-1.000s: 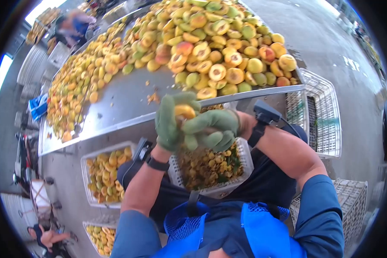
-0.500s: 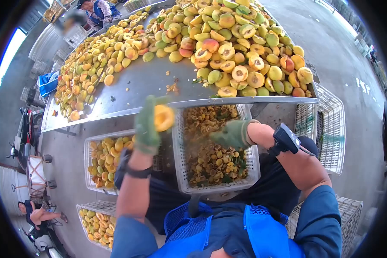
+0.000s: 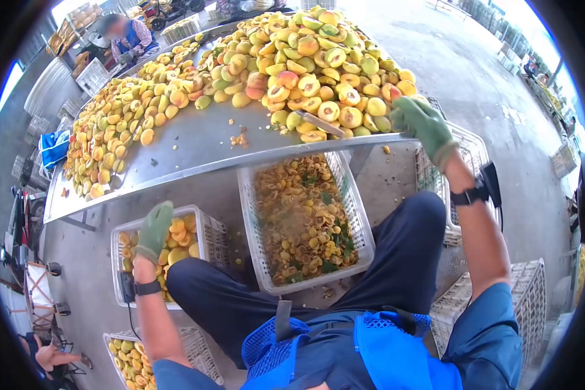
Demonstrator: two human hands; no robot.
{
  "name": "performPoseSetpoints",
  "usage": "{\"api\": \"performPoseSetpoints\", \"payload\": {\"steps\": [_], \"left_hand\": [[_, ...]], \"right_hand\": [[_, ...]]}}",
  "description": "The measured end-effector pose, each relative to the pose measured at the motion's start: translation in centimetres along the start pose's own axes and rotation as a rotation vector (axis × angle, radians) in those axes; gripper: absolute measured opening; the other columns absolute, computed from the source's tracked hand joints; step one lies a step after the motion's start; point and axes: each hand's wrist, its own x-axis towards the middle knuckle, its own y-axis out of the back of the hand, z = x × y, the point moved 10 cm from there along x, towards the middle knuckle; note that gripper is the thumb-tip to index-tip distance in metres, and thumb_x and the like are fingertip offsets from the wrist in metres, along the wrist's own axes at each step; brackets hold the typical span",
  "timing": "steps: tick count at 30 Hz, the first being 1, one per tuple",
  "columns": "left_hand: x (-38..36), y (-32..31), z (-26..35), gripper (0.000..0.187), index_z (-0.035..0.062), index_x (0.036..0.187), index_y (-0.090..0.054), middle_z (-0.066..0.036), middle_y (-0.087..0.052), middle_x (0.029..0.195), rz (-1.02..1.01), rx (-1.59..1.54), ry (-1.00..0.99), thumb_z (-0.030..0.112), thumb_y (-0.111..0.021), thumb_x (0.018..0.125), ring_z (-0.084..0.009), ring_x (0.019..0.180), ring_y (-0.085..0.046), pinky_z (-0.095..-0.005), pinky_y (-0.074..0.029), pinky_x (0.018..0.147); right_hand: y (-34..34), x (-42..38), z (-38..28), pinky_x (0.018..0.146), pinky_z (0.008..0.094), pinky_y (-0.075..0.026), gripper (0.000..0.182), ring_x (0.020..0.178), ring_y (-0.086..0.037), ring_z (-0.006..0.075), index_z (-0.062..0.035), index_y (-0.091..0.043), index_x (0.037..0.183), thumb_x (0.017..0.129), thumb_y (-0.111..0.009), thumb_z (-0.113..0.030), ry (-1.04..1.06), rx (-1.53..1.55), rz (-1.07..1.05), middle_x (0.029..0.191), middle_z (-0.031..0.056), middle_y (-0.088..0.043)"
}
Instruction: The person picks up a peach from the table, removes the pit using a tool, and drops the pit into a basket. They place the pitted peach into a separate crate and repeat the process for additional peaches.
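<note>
My left hand [image 3: 155, 231], in a green glove, is over a white crate [image 3: 201, 237] of yellow peach halves. Its fingers are stretched out, and I see no fruit in it. My right hand [image 3: 424, 127], also gloved in green, is at the right corner of the metal table [image 3: 195, 140], against the edge of the fruit pile. Its fingers are spread and slightly bent; what lies under them is hidden. A narrow brownish tool, perhaps a knife [image 3: 322, 125], lies on the peach halves [image 3: 351, 117] near the table's front edge.
Between my knees stands a white crate [image 3: 364, 240] of pits and scraps. Another crate of peaches [image 3: 133, 364] sits lower left. Stacked crates [image 3: 465, 153] stand by the table's right end, another crate [image 3: 526, 299] behind my right arm. A person [image 3: 133, 39] works at the far left.
My left hand has moved left and down to the peach crate, and the peach half it held is gone from it. My right hand has gone from the scrap crate to the table's right corner.
</note>
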Motion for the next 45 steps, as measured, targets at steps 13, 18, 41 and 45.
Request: {"api": "performPoseSetpoints", "payload": {"steps": [13, 18, 41, 45], "left_hand": [[-0.6, -10.0, 30.7, 0.040, 0.0004, 0.103, -0.073, -0.005, -0.074, 0.091, 0.368, -1.124, -0.044, 0.038, -0.058, 0.105, -0.0133, 0.075, -0.066, -0.0293, -0.054, 0.070], [0.4, -9.2, 24.9, 0.032, 0.0060, 0.085, -0.071, -0.007, -0.070, 0.076, 0.469, -0.853, 0.116, 0.029, -0.057, 0.102, -0.0121, 0.068, -0.062, -0.0350, -0.050, 0.063], [-1.8, -3.5, 24.3, 0.054, 0.0023, 0.078, -0.070, 0.000, -0.063, 0.067, 0.539, -0.705, 0.040, 0.048, -0.058, 0.104, -0.0099, 0.063, -0.052, -0.0337, -0.044, 0.057], [-2.0, -2.2, 24.0, 0.056, 0.0028, 0.081, -0.073, -0.010, -0.068, 0.067, 0.584, -0.333, -0.046, 0.049, -0.052, 0.104, -0.0160, 0.061, -0.059, -0.0375, -0.047, 0.062]], "right_hand": [[-26.7, -14.6, -2.8, 0.094, 0.0433, -0.054, 0.041, 0.099, -0.068, 0.0232, -0.0083, -0.069, 0.118, 0.102, -0.056, -0.043, -0.226, 1.101, -0.589, 0.109, 0.0071, -0.072], [-29.5, -16.7, -2.7, 0.097, 0.0410, -0.049, 0.040, 0.112, -0.062, 0.0194, -0.0178, -0.064, 0.127, 0.101, -0.056, -0.048, -0.153, 1.010, -0.588, 0.123, 0.0044, -0.067], [-32.3, -20.1, -6.2, 0.112, 0.0472, -0.039, 0.053, 0.134, -0.049, 0.0181, -0.0215, -0.050, 0.146, 0.103, -0.053, -0.052, -0.193, 0.833, -0.656, 0.144, -0.0007, -0.054], [-33.2, -20.8, -6.1, 0.115, 0.0461, -0.037, 0.049, 0.137, -0.047, 0.0201, -0.0190, -0.049, 0.148, 0.106, -0.050, -0.044, -0.224, 0.925, -0.669, 0.149, 0.0025, -0.052]]}}
